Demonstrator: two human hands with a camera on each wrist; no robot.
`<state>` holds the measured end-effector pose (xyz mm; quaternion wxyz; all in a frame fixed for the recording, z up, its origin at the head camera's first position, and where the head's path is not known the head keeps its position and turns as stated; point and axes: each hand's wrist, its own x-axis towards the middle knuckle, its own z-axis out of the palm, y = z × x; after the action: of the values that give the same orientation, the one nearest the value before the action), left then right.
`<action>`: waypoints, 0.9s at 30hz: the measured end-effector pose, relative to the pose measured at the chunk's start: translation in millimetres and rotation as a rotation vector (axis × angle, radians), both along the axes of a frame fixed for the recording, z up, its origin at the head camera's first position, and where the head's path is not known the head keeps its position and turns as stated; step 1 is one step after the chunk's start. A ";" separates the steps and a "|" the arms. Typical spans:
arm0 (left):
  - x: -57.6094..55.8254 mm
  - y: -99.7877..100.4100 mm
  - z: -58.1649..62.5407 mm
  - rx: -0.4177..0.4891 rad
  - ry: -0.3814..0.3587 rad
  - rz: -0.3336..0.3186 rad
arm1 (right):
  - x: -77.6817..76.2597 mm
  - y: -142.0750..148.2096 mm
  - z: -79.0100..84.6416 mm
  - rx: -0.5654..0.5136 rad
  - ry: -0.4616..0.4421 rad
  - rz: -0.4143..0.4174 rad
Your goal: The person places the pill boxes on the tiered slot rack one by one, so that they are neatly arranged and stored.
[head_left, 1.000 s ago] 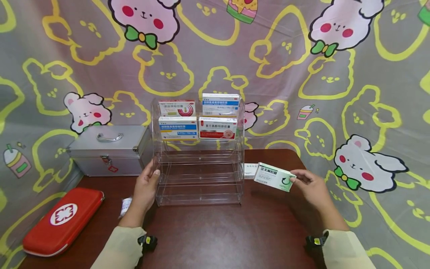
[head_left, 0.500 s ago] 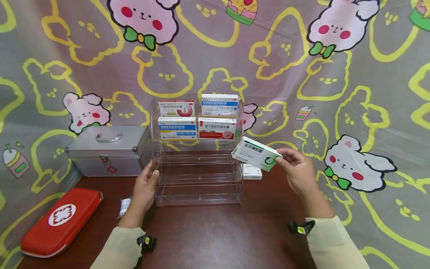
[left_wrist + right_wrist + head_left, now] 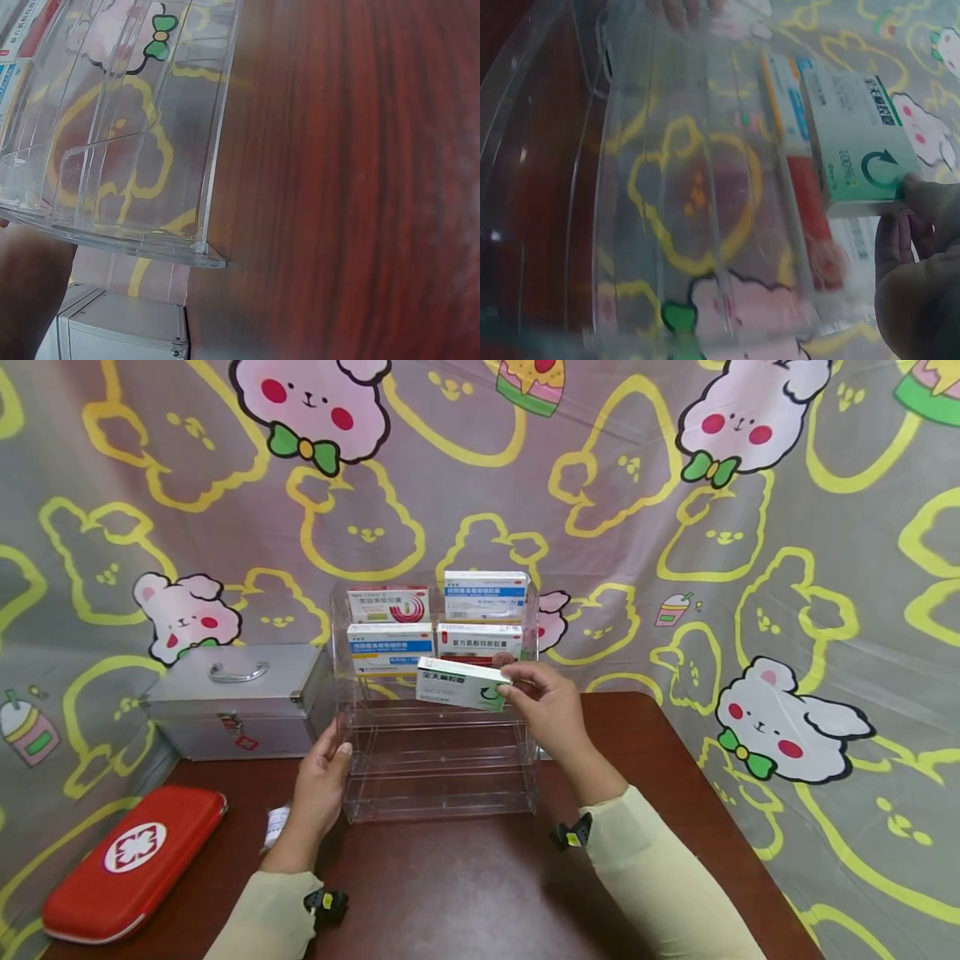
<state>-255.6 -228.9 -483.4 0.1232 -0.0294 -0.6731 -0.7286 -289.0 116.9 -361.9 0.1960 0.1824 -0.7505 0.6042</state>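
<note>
My right hand [image 3: 551, 706] pinches the right end of a white and green medicine box [image 3: 459, 687] between thumb and fingers. The box is held in front of the clear acrylic display rack [image 3: 442, 785], overlapping the lower edge of the second row. In the right wrist view the box [image 3: 862, 139] shows a green arrow near the fingertips. My left hand [image 3: 321, 781] grips the rack's left side. Two medicine boxes stand on the top tier, one red and white [image 3: 388, 605], one blue and white [image 3: 486, 597]. Below them stand a blue-yellow box [image 3: 390, 647] and a red-white box [image 3: 480, 643].
A silver metal case [image 3: 236, 702] stands behind left on the dark red-brown table [image 3: 450, 893]. A red zip case [image 3: 135, 864] with a white emblem lies front left. Beside my left wrist is a small white packet [image 3: 276, 827]. A patterned curtain [image 3: 600, 435] hangs behind the rack.
My right hand has carried the green and white box leftward and up, from beside the rack to in front of it. The left hand stays on the rack's side.
</note>
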 end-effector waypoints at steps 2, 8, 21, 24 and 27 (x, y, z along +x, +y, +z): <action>-0.3 0.0 -0.7 0.003 0.004 0.002 | -3.9 -12.4 -1.1 0.040 0.014 -0.015; -0.6 0.8 -1.7 0.031 0.013 0.013 | -15.6 -40.5 -8.8 0.130 0.022 -0.010; -1.0 0.7 -4.4 0.012 -0.001 0.022 | -25.0 -84.8 -26.0 0.187 -0.036 -0.009; -1.3 0.5 -3.9 0.013 0.003 0.024 | -29.3 -90.8 -29.4 0.177 -0.047 0.001; -1.4 1.2 -4.4 0.016 0.008 0.027 | -31.6 -95.1 -33.2 0.185 -0.056 0.011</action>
<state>-257.0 -227.7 -487.8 0.1358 -0.0221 -0.6672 -0.7321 -320.6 21.8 -395.1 0.1536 0.1868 -0.8072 0.5384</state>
